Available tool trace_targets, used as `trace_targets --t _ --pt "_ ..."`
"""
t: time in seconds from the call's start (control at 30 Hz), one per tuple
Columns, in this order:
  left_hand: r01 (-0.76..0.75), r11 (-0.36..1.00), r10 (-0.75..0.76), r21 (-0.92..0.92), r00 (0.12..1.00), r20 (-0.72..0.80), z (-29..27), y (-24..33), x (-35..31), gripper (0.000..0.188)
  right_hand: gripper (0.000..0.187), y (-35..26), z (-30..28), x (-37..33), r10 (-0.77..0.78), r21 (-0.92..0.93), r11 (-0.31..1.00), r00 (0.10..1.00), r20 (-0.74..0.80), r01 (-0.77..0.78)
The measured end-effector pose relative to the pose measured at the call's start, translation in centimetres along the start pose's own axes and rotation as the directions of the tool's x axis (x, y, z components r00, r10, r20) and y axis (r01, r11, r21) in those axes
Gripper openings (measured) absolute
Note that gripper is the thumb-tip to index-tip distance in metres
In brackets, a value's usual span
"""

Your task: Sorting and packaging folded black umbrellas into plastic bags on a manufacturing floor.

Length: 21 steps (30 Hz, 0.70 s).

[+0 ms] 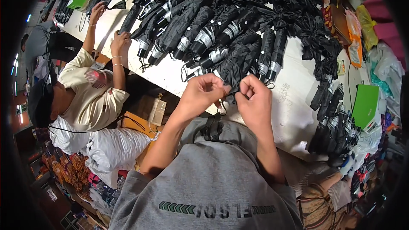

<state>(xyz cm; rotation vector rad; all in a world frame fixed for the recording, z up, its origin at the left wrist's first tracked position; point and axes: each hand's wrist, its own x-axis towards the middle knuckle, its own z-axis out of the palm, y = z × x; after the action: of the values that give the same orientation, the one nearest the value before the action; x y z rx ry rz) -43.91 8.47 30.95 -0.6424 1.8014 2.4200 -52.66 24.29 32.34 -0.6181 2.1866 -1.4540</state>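
Observation:
In front of my body, a folded black umbrella lies with its near end at the table's edge. My left hand pinches black fabric at that end between thumb and fingertips. Close beside it, my right hand is closed in a pinch on the same umbrella's fabric. Exactly which part lies between the fingertips is hidden. Below the hands, a bundle of black straps rests against my grey shirt. Two slim folded umbrellas with silver bands lie just right of my hands.
A large heap of black umbrellas covers the white table. More umbrellas stand bunched at the right, by a green box. On the left, a co-worker handles an umbrella. White sacks lie below that person.

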Motion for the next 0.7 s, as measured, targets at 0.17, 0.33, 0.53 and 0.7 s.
trace_targets --t 0.17,0.33,0.53,0.7 --pt "0.057 0.962 -0.094 -0.266 0.988 -0.127 -0.3 0.2 -0.1 0.012 0.018 0.5 0.8 0.0 -0.023 -0.143 0.990 0.990 -0.136 0.004" --pt "0.061 0.787 -0.153 -0.613 0.983 -0.099 -0.4 -1.3 -0.4 0.011 0.019 -0.5 2.6 0.7 -0.255 -0.131 0.965 0.926 -0.278 0.226" --pt "0.058 0.887 -0.123 -0.457 0.986 -0.114 -0.4 -1.5 -1.0 0.016 0.025 0.2 2.7 0.2 -0.299 -0.165 0.948 0.939 -0.170 0.272" --pt "-0.307 0.918 0.367 0.251 0.898 -0.244 1.0 -0.6 -0.7 0.028 0.024 0.0 2.6 0.4 -0.167 -0.181 0.976 0.955 -0.245 0.124"
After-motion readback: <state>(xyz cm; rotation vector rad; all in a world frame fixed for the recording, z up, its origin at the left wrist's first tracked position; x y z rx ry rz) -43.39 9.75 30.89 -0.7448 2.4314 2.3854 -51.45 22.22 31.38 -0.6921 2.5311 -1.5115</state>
